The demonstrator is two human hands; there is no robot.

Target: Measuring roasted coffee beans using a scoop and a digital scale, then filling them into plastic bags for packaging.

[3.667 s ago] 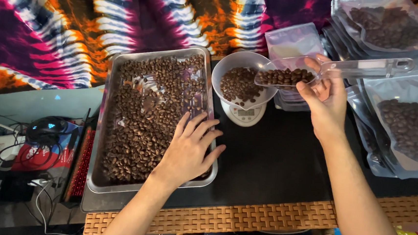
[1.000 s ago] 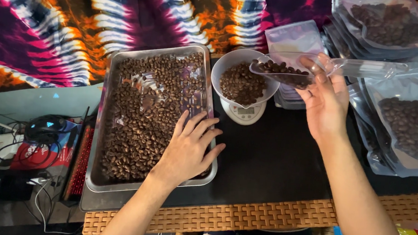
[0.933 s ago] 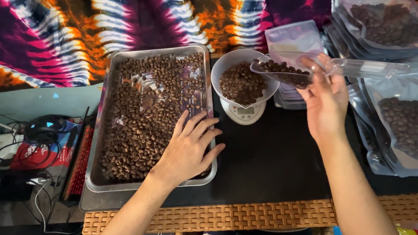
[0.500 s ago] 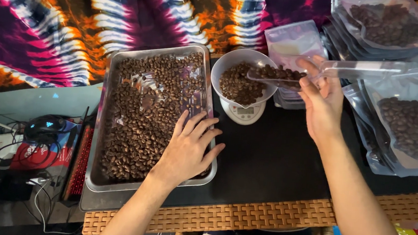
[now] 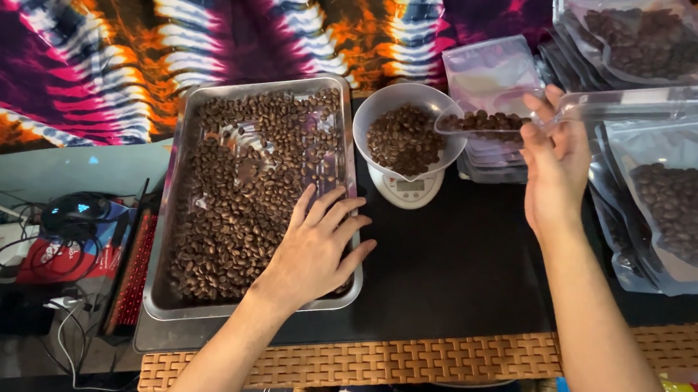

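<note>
- The right hand pinches the handle of a clear plastic scoop, fingers closed around it; the scoop is level and part full of coffee beans, its mouth at the bowl's 3 o'clock rim.
- The white bowl sits on a small digital scale and already has a fair mound of beans in it, well short of the rim, so I'd judge this portion partly weighed out.
- The left hand lies flat and open, fingers spread, holding nothing; it rests on the beans and the rim at the 5 o'clock corner of the metal tray.
- The tray is covered with beans across most of its floor, so plenty of stock looks left to portion.
- At 3 o'clock from the scale, several filled clear pouches lie stacked, beans showing through; more sit at 1 o'clock.
- Just behind the scoop, a pile of empty pouches waits flat, so filling seems unfinished.
- At 9 o'clock from the tray, a computer mouse and tangled cables sit on a lower surface.
</note>
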